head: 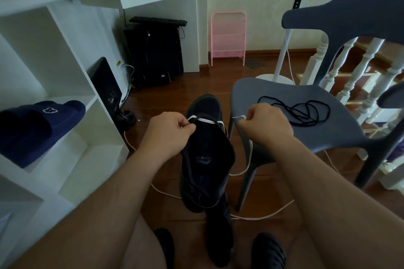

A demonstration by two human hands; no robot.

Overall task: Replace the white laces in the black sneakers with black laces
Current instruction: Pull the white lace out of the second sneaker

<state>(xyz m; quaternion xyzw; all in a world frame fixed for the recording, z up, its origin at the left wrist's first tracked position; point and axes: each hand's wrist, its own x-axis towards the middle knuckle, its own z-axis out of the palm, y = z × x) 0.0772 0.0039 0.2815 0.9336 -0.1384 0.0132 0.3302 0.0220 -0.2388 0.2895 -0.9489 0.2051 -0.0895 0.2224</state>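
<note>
The black sneaker point(205, 148) stands between both hands, toe pointing away. The left hand point(168, 135) pinches the white lace point(204, 119) at the eyelets; the right hand point(264, 124) pinches its free end. The black laces point(306, 111) lie just beyond the right grip on the chair point(338, 135).

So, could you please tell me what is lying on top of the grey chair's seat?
A loose tangle of black laces lies on the chair seat; the right hand covers its near-left end.

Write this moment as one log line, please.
step: unlacing | left hand: pinches white lace at sneaker | right hand: holds lace end | black laces: on chair
</note>
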